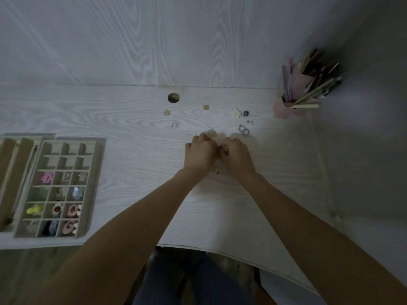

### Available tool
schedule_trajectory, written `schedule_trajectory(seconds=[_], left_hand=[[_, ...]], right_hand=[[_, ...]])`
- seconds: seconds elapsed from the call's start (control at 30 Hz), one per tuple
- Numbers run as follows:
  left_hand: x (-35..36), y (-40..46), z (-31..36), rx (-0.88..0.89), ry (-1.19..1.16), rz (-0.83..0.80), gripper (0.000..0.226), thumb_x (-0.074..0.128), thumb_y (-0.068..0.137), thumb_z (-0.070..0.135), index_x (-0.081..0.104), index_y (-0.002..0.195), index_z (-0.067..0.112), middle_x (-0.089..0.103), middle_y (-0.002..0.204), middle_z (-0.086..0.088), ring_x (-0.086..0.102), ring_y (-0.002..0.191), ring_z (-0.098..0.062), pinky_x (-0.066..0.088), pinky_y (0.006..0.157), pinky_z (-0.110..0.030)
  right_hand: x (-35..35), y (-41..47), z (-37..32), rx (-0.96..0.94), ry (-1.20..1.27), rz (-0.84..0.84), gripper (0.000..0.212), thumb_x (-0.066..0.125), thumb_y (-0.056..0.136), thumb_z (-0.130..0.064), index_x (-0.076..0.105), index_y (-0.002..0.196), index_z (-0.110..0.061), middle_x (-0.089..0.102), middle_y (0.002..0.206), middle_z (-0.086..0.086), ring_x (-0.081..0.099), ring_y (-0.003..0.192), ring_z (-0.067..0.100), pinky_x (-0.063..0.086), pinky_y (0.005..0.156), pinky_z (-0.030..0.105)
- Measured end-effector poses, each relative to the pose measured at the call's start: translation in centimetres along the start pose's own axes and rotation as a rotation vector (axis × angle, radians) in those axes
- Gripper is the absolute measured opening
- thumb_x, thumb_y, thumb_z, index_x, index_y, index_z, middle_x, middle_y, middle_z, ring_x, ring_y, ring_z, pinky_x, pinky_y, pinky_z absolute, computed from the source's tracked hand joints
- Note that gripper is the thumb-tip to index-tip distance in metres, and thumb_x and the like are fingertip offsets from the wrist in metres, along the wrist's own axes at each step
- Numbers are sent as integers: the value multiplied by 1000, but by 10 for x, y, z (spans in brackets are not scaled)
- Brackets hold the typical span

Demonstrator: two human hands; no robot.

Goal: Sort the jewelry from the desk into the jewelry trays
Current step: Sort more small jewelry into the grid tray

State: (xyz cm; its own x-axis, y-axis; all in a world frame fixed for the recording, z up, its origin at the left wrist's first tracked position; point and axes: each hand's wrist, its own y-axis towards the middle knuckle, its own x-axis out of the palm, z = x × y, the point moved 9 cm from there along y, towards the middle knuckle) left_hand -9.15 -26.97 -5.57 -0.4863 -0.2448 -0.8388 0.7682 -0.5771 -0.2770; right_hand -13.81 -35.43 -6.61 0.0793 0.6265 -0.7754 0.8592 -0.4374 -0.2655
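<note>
Head view of the pale wood-grain tabletop (pixel 132 133). At frame centre I see the left hand (pixel 199 154) and right hand (pixel 236 155) drawn together, knuckles up, fingers curled inward where the two hands meet; I cannot tell what, if anything, they pinch there. A small gold piece (pixel 215 170) lies on the tabletop between the wrists, and another gold piece (pixel 212 134) sits just above the left hand's fingertips.

Loose jewelry is scattered in the upper centre: two gold discs (pixel 167 112) and (pixel 206 107), a clear ring (pixel 174 125), a cream flower piece (pixel 235 112) beside a blue bead (pixel 245 113), and a pair of silver hoops (pixel 244 130).

At the left edge stands the compartment tray (pixel 94 172), its lower cells filled with coloured items, including a pink piece (pixel 47 177) and a yellow piece (pixel 34 209); its upper cells appear unfilled. A second tray (pixel 13 164) adjoins it, cut by the frame edge.

A pink cup of pens and brushes (pixel 308 89) occupies the upper right. A round cable hole (pixel 173 97) lies near the back edge.
</note>
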Motion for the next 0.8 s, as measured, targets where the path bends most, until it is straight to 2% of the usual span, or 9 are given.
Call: schedule_trajectory(seconds=[0.1, 0.2, 0.37, 0.47, 0.6, 0.73, 0.8], left_hand=[[-4, 4, 4, 12, 30, 34, 22, 53, 91, 26, 71, 103, 22, 51, 120, -5, 40, 116, -25, 28, 94, -36], [-4, 9, 9, 49, 119, 31, 22, 56, 91, 28, 71, 105, 22, 50, 121, -4, 39, 116, -25, 28, 93, -36], [-4, 18, 14, 90, 238, 7, 18, 57, 91, 26, 69, 103, 20, 49, 118, -5, 40, 114, -24, 30, 91, -36], [-5, 19, 15, 91, 239, 0, 18, 56, 91, 28, 69, 101, 22, 50, 115, -5, 40, 112, -24, 31, 90, -36], [-6, 17, 15, 111, 200, 1, 21, 54, 92, 29, 70, 102, 20, 50, 117, -5, 40, 112, -25, 30, 90, -36], [-13, 12, 7, 91, 18, 66, 15, 57, 90, 26, 69, 96, 19, 55, 115, -3, 43, 110, -23, 28, 87, -32], [-16, 9, 2, 70, -83, 78, 8, 60, 89, 21, 67, 91, 18, 62, 106, -1, 50, 105, -22, 34, 88, -33]], right_hand=[[-4, 2, 2, 3, 30, 26, 13, 60, 84, -6, 55, 71, -6, 60, 80, 17, 56, 76, 32, 43, 63, 38], [-3, 4, 6, 41, 16, 35, 8, 57, 85, -6, 59, 77, -4, 63, 81, 15, 59, 77, 32, 48, 65, 40], [0, 7, 7, 71, -66, 10, 12, 49, 89, -7, 61, 86, -5, 63, 90, 14, 58, 83, 31, 37, 62, 31], [0, 6, 5, 77, -93, 19, 16, 44, 92, -8, 58, 85, -9, 53, 89, 11, 50, 77, 28, 30, 62, 30], [-1, 6, 7, 104, -99, 34, 17, 44, 95, -10, 61, 95, -6, 44, 95, 9, 39, 75, 22, 30, 66, 29], [-1, 6, 0, 60, -72, 21, 18, 43, 94, -9, 61, 95, -6, 39, 92, 7, 41, 74, 24, 29, 66, 27], [0, 5, -3, 21, -63, 21, 18, 45, 92, -5, 63, 93, -6, 41, 91, 8, 45, 77, 25, 30, 66, 25]])
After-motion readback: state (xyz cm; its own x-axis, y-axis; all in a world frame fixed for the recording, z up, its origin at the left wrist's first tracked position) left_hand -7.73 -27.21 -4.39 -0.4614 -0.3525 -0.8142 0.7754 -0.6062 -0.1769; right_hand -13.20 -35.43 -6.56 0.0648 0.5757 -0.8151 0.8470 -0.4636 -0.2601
